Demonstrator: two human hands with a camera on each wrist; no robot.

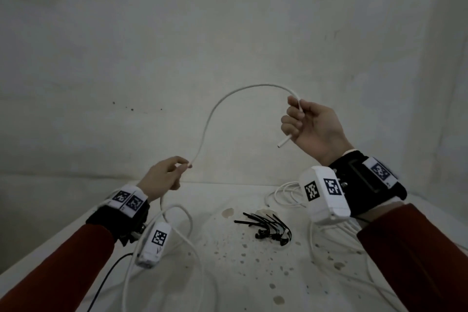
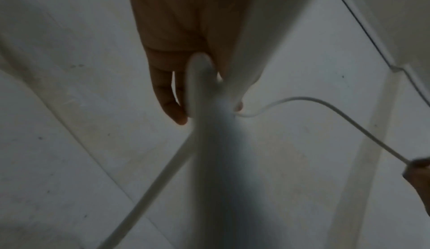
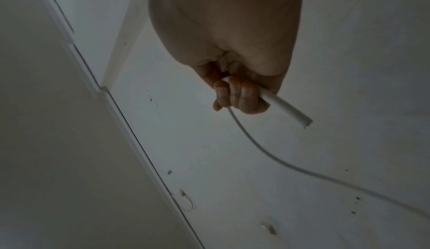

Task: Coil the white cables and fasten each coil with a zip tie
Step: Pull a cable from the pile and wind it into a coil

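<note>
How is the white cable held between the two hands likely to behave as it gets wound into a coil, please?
The white cable holds a smooth arch between the left hand and right hand, so it is probably springy rather than limp and may resist tight loops. Its free end juts out straight, suggesting some stiffness. It looks thin and likely light.

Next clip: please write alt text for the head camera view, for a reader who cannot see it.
Two raised hands hold a thin white cable in an arch: the right hand grips it near its cut end, the left hand pinches it lower down. Below, on a stained white table, lie a bundle of black plastic zip ties and more loose white cables.
</note>
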